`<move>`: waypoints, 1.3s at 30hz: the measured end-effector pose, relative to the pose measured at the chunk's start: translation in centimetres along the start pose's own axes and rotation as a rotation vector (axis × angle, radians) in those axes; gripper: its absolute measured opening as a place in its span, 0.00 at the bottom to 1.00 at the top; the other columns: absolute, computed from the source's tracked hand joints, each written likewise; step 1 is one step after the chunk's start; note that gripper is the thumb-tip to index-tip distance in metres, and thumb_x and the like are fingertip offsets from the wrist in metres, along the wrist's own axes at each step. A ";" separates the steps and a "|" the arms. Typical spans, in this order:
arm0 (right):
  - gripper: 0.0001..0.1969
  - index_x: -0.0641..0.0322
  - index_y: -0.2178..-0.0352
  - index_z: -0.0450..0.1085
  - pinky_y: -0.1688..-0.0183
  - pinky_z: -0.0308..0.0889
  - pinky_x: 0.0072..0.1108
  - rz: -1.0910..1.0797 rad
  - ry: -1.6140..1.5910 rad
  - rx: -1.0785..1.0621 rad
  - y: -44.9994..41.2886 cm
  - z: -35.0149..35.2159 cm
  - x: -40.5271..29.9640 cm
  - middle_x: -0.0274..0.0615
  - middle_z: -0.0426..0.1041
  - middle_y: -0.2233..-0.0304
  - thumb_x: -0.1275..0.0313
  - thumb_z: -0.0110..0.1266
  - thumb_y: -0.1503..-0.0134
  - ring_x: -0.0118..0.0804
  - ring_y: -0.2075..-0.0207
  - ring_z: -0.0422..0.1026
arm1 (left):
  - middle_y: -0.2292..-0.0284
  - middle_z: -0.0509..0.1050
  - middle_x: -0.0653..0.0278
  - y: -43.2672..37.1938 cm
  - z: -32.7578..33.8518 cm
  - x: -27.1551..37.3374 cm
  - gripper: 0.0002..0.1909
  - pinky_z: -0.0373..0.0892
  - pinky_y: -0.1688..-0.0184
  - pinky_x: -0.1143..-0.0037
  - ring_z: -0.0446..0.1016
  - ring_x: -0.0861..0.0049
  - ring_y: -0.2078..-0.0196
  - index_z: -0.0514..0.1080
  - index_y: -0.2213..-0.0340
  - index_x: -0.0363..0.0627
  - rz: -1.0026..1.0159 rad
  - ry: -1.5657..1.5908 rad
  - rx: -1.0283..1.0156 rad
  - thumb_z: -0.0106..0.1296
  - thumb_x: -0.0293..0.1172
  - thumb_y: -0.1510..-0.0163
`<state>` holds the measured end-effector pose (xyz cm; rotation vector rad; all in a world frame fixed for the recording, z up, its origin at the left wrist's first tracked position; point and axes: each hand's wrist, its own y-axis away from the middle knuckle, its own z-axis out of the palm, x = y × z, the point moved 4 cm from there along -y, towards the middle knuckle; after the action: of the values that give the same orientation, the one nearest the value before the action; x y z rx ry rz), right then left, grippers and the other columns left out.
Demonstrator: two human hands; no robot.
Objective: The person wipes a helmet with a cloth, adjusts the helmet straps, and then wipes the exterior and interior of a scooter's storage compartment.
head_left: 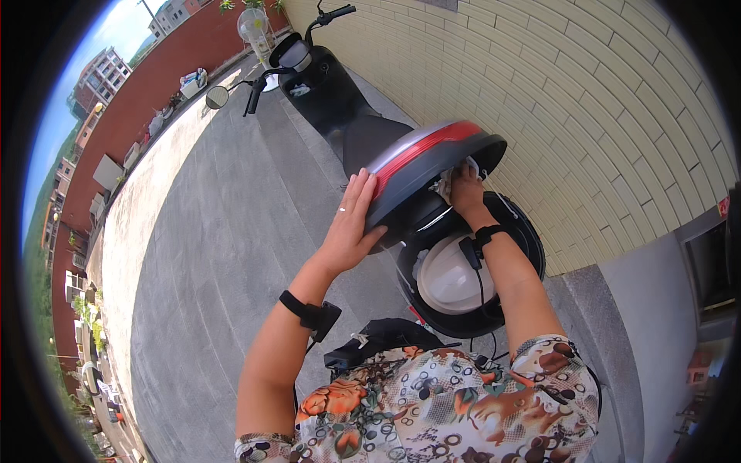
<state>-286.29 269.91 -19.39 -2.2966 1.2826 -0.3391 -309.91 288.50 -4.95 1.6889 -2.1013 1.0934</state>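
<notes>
The raised lid (pixel 428 151) of a scooter's top box, dark with a red and silver band, tilts up in front of me. My left hand (pixel 349 228) holds its left edge, fingers flat against the outside and thumb at the rim. A crumpled pale cloth (pixel 444 186) is in my right hand (pixel 468 191), pressed against the lid's inner side. Below it the black top box (pixel 535 254) gapes, with a white helmet (pixel 451 272) inside. Thin cords link lid and box on both sides.
The black scooter (pixel 330 87) extends ahead, its seat (pixel 376 139) beyond the lid and a round mirror (pixel 217 97) at left. A cream tiled wall (pixel 556 127) runs close on the right. A white pedestal fan (pixel 253 26) stands past the handlebars on grey paving (pixel 231 231).
</notes>
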 end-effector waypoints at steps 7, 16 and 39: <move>0.15 0.51 0.66 0.74 0.61 0.69 0.37 -0.033 0.018 -0.313 3.4 0.7 -6.6 0.46 0.68 0.58 0.67 0.60 0.60 0.51 0.57 0.69 | 0.37 0.43 0.47 0.4 -0.5 -1.2 0.44 0.44 0.35 0.64 0.40 0.50 0.34 0.46 0.38 0.44 -0.016 0.039 0.033 0.55 0.22 0.54; 0.15 0.51 0.62 0.73 0.56 0.69 0.31 -0.299 -0.322 -0.677 7.1 -1.5 -11.9 0.44 0.70 0.58 0.71 0.51 0.54 0.48 0.55 0.70 | 0.37 0.43 0.49 1.2 -0.5 -1.7 0.45 0.43 0.35 0.64 0.40 0.52 0.34 0.45 0.38 0.45 0.010 -0.003 0.044 0.54 0.21 0.55; 0.13 0.57 0.64 0.72 0.61 0.70 0.34 -0.257 -0.340 -0.679 12.8 -4.8 -15.9 0.48 0.67 0.57 0.71 0.52 0.53 0.47 0.60 0.73 | 0.38 0.47 0.48 -0.9 0.7 -1.5 0.44 0.48 0.37 0.61 0.46 0.48 0.36 0.46 0.38 0.45 0.071 -0.055 0.083 0.55 0.25 0.54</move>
<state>-306.11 276.34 -21.66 -2.9165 1.0250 0.4666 -308.47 289.10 -6.00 1.7123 -2.1931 1.1836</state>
